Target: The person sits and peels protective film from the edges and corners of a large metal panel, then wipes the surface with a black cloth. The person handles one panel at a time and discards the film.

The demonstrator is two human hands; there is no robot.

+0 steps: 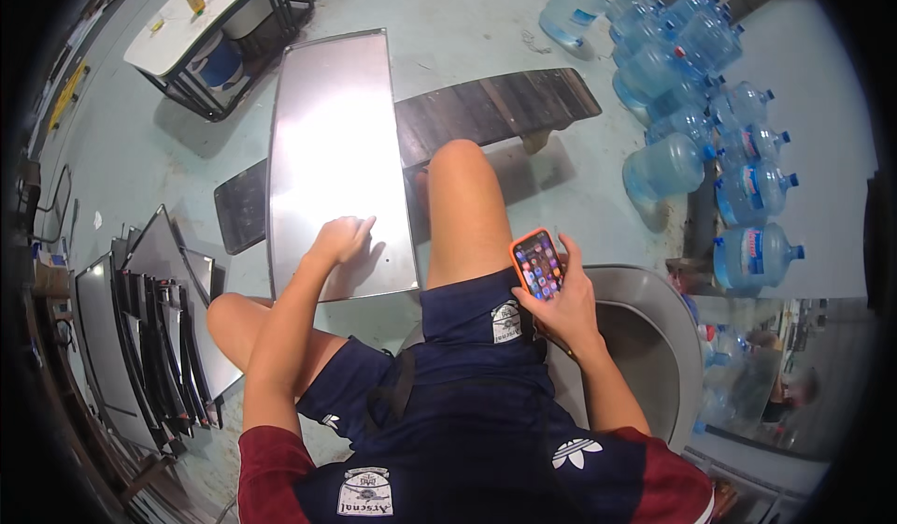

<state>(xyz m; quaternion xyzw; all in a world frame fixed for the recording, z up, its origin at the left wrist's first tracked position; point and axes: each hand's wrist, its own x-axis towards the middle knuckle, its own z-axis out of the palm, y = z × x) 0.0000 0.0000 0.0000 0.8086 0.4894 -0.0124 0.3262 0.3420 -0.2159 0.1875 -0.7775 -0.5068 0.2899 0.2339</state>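
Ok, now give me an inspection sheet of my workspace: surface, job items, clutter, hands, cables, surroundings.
Surface: dark bench, with a silver panel lying across it.
Job items: the silver panel; a phone in an orange case, screen lit.
Clutter: more panels stacked on the left; large blue water bottles grouped on the right.
Hands: left hand at the silver panel's near end, index finger extended, contact unclear; right hand holding the phone.
Cables: no clear cable seen; thin strands on the floor near the bottles, kind unclear.
Surroundings: white-topped table at upper left; gray chair beside the right arm.
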